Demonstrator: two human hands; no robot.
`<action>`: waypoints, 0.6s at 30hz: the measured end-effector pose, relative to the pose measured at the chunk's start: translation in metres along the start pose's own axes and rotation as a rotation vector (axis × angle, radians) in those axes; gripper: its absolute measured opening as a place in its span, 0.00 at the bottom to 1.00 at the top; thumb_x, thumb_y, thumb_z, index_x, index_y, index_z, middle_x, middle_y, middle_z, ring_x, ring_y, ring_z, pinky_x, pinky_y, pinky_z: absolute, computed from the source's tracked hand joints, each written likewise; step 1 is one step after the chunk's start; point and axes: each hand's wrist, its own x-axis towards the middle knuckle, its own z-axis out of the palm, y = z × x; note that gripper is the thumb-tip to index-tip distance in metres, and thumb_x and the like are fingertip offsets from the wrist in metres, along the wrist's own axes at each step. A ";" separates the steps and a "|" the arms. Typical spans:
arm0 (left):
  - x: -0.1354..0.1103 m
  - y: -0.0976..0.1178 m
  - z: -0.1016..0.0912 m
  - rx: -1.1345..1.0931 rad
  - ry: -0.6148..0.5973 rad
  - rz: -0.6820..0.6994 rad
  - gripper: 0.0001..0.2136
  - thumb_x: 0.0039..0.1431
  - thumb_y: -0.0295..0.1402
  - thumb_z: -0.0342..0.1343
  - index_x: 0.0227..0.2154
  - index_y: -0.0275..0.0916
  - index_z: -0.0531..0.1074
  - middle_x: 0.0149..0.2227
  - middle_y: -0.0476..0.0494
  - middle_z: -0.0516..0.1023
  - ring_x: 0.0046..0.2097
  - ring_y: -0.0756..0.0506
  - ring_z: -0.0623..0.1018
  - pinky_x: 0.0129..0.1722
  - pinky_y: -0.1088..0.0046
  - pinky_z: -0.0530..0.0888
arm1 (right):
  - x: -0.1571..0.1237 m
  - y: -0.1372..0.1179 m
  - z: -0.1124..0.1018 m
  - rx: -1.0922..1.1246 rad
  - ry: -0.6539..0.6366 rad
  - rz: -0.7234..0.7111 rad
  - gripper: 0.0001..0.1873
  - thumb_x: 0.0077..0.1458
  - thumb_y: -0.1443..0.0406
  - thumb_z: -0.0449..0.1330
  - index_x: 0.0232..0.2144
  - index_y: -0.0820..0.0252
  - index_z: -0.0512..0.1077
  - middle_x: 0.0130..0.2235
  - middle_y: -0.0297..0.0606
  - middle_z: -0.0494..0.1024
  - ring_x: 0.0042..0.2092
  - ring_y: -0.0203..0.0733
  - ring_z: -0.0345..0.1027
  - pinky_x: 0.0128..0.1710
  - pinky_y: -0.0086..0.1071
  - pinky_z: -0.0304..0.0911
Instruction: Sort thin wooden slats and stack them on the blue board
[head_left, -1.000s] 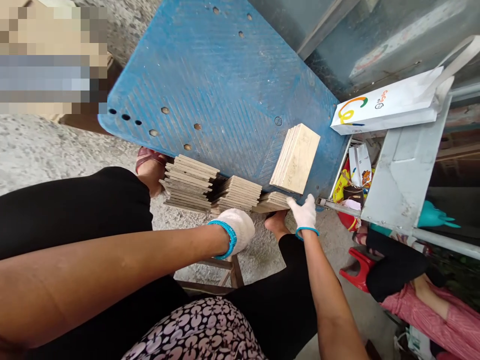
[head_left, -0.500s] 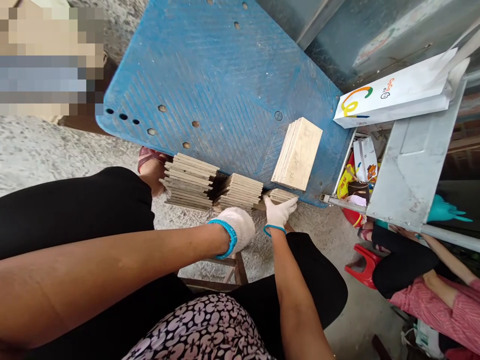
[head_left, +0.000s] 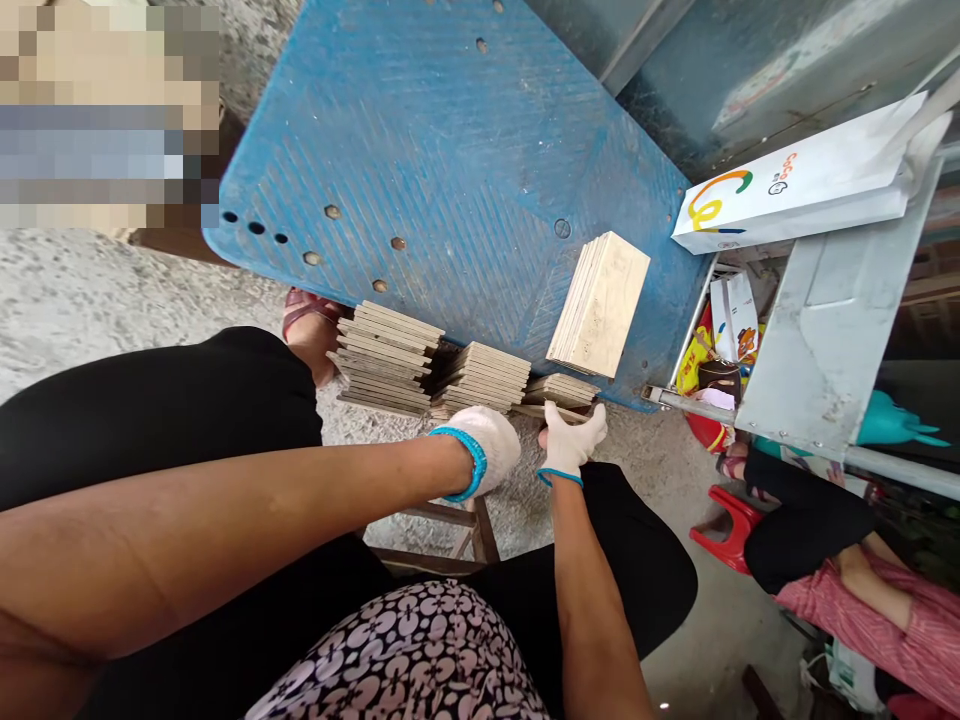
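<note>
Thin beige boards stand in three leaning stacks along the lower edge of a blue plastic pallet. A fourth bundle of boards lies on the pallet. My right hand, in a white knit glove, has its fingers on a thin board under the smallest stack. My left hand, gloved with a blue cuff, is curled just below the middle stack. Its fingers are hidden.
A wooden stool frame stands under my arms on the rough concrete floor. To the right are a white paper bag, a grey metal panel and a seated person in pink by a red stool.
My right hand has moved left from the smallest stack's right end to below it. My left hand has shifted only slightly. The view has tilted a little.
</note>
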 end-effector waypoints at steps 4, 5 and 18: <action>-0.001 0.005 -0.021 0.095 -0.075 0.030 0.10 0.53 0.18 0.55 0.38 0.22 0.77 0.37 0.22 0.79 0.42 0.27 0.79 0.38 0.49 0.76 | -0.010 0.003 -0.031 0.043 0.095 -0.045 0.53 0.39 0.49 0.68 0.63 0.60 0.54 0.63 0.55 0.55 0.61 0.57 0.58 0.59 0.46 0.59; 0.001 0.005 -0.024 0.077 -0.055 0.022 0.11 0.54 0.18 0.54 0.39 0.22 0.77 0.37 0.23 0.79 0.42 0.27 0.79 0.38 0.50 0.76 | -0.013 0.004 -0.041 0.056 0.108 -0.067 0.53 0.40 0.48 0.68 0.63 0.59 0.54 0.63 0.55 0.55 0.60 0.56 0.59 0.59 0.46 0.60; 0.022 0.010 -0.014 0.010 0.228 0.173 0.13 0.62 0.35 0.49 0.43 0.36 0.74 0.36 0.34 0.79 0.37 0.32 0.80 0.32 0.57 0.76 | -0.059 -0.037 -0.142 0.282 0.117 -0.441 0.53 0.38 0.53 0.72 0.62 0.65 0.56 0.60 0.55 0.62 0.57 0.57 0.65 0.55 0.49 0.66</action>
